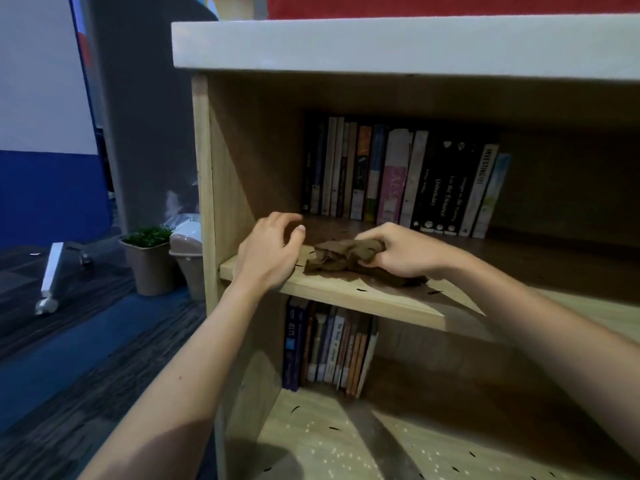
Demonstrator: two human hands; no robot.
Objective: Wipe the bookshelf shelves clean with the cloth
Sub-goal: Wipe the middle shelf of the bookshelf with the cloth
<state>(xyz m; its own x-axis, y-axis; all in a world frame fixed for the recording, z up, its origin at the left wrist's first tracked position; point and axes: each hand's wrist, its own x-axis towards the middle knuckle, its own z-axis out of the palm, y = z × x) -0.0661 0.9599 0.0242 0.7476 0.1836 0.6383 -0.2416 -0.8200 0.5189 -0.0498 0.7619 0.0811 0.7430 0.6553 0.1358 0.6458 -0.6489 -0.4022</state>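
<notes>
- Gripping the crumpled brown cloth (341, 258) in a bunch, the right hand (405, 252) has its fingers curled round one end. The cloth lies on the middle light-wood shelf (363, 299), near the front and left of centre. Balled like this, it meets the board in only a narrow patch, so a pass could leave streaks of dust on either side.
- The left hand (268, 252) sits at the shelf's left front corner with fingers loosely curved and nothing in them (whether the palm actually bears on the wood I cannot tell). If it leans there it blocks the corner, and that patch may go unwiped.
- Small dark specks (361, 290) lie scattered along the front of the board. A sweep outward would likely tip them over the edge onto the lower wooden shelf (329, 441), which already shows specks of its own.
- The row of upright paperback books (398, 174) stands at the back, the rightmost ones leaning. A deep push with the cloth could knock their feet and topple them, and the strip beneath them is out of reach unless they are moved.
- A loose tail of cloth trails toward the front edge and might drag debris back over cleaned wood.
</notes>
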